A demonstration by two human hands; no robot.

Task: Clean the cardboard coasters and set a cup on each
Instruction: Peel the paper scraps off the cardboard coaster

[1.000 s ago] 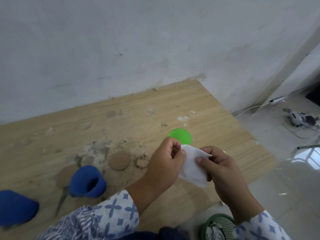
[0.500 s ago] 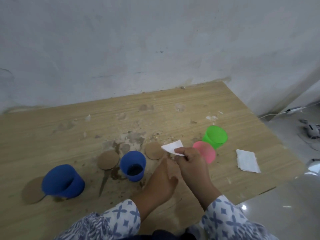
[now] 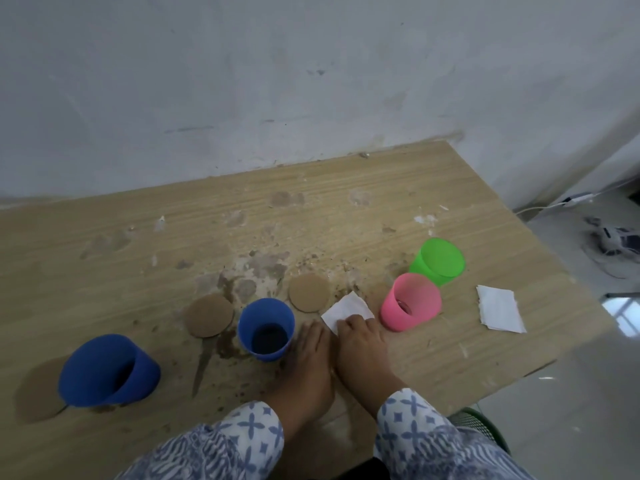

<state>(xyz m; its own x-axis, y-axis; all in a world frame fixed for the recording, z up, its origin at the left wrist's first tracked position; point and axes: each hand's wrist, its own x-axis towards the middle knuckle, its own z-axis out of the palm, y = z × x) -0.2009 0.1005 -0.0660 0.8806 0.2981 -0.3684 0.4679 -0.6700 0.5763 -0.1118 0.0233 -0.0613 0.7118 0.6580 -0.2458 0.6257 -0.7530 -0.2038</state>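
My right hand holds a white tissue down on the wooden table, its fingers bent over the tissue's near edge. My left hand lies flat on the table right beside it, next to a small blue cup. Two bare round cardboard coasters lie just beyond the hands. A third coaster sits partly under a larger blue cup at the left. A pink cup and a green cup stand to the right.
Brown stains and crumbs cover the table's middle around the coasters. A stack of white tissues lies near the right edge. A green basket stands on the floor below the table's near right corner. Cables lie on the floor at the far right.
Both hands came down from in front of me to the table. The tissue, held in the air before, now lies pressed on the surface. My view swung left and down.
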